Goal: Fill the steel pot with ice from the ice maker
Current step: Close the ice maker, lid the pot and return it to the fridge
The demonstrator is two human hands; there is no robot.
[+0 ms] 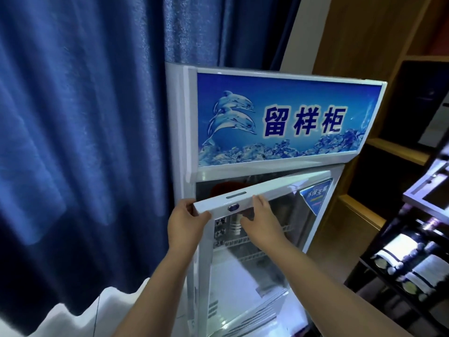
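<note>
Centre frame: left hand point(187, 222) grips the glass door point(279, 188) corner, right hand point(262, 217) seemingly hooks its top edge. Opening step; next, swing wider.

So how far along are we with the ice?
Barely started. Done: the cooler's glass door is swung partly open. In hand: the left hand grips the door's top corner, and the right hand holds its top edge. Left: no pot or ice is in view, so all the filling remains.

Deep blue curtain point(73, 142), white cabinet door point(218, 203), blue header panel point(303, 93) with 2 pale dolphins point(230, 115), tan wooden shelving point(352, 57)
</note>
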